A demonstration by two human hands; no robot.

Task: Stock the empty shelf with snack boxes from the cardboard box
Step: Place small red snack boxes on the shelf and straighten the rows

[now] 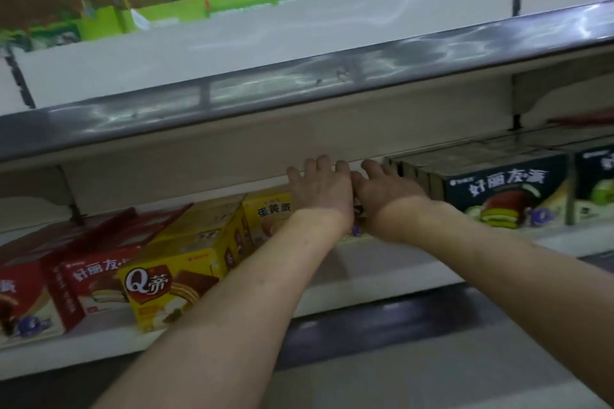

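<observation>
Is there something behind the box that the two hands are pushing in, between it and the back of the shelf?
Cannot tell fully. The left hand and right hand cover the box, and the upper shelf's edge hides the back. At the sides stand a yellow box and a dark green box.

Two bare forearms; left hand (320,191) and right hand (387,197) ungloved; no sleeves.
</observation>
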